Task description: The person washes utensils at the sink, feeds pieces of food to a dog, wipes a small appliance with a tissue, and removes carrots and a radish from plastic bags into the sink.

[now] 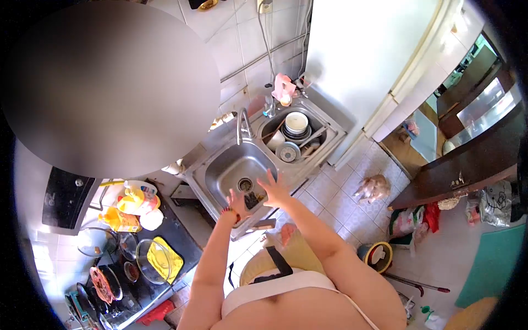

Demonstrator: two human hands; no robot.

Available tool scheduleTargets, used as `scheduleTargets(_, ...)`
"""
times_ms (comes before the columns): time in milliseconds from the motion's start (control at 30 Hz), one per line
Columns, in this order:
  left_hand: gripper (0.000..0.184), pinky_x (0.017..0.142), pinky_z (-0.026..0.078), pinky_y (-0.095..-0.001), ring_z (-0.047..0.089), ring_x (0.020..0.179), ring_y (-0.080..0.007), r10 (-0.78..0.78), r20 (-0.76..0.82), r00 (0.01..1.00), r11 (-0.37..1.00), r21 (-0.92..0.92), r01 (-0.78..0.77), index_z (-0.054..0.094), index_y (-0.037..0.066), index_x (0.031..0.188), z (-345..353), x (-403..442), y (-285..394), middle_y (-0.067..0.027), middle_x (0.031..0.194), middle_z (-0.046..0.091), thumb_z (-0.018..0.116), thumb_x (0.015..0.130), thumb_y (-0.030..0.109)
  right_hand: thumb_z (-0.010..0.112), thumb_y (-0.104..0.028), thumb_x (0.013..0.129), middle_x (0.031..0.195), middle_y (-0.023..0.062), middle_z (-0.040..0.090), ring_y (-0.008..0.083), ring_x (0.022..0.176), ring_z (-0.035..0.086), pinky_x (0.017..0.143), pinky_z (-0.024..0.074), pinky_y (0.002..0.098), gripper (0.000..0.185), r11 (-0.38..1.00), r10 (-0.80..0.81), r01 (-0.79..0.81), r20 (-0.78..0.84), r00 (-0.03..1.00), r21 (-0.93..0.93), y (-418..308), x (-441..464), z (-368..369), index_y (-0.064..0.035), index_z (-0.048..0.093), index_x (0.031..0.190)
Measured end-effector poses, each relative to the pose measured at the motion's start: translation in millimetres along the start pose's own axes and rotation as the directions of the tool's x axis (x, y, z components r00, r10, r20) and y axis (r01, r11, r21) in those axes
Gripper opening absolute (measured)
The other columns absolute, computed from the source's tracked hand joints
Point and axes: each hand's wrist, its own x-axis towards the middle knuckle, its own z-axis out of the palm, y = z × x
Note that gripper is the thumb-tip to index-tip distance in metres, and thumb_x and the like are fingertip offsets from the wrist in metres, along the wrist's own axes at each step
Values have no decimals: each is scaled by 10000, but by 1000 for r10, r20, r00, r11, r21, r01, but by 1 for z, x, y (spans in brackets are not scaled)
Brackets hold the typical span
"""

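My left hand [237,207], with a red band and a dark band at its wrist, is over the near edge of the left basin [223,175] of a steel double sink. Its fingers are spread and hold nothing that I can see. My right hand [275,190] is just to the right, also with fingers apart and nothing visible in it. Between and beyond the hands lie the drain [245,184] and a dark patch [253,199] that I cannot make out. The curved faucet [242,125] stands behind the basin.
The right basin holds stacked bowls [296,122] and a round metal dish [288,152]. At left, a dark counter carries yellow bottles [122,219], a glass lid [157,258] and a yellow cloth [168,250]. A furry animal [374,188] and a bucket [379,257] are on the floor.
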Motion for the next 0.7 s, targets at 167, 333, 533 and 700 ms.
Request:
scheduleTargets(167,619,1051,264,-401,267,1280,-376,120,-59,991,852,-506,-133,377,69,1308,16,5,-29,-236,1387,247,624,770,251,704,-197,688,1307,119,357,342,1180,345,956,313,478,535,811,-188,324,-307,933,488,22,11,-39,-176,539,1196)
scheduleTargets(333,437,1021,314,-392,368,1212,-339,-56,-188,980,767,-637,-78,460,61,1213,0,21,-11,-169,1299,394,575,806,172,709,-131,677,1030,50,469,219,930,426,870,365,379,260,77,-428,390,-322,844,918,8,-13,-208,-147,635,925)
scheduleTargets(533,377,977,362,-380,423,1157,-312,-215,-175,961,740,-671,44,488,52,1171,-24,79,52,-136,1230,442,561,811,137,692,-338,742,980,-6,501,134,847,387,759,384,354,195,-279,-367,564,-629,685,777,33,28,-283,-347,648,931)
scheduleTargets(700,386,977,356,-393,424,1143,-340,-210,-171,963,785,-616,62,492,56,1162,-26,120,92,-167,1228,431,567,788,118,692,-335,740,966,-6,497,143,790,384,715,389,339,133,-319,-303,468,-557,773,824,85,82,-284,-360,641,860)
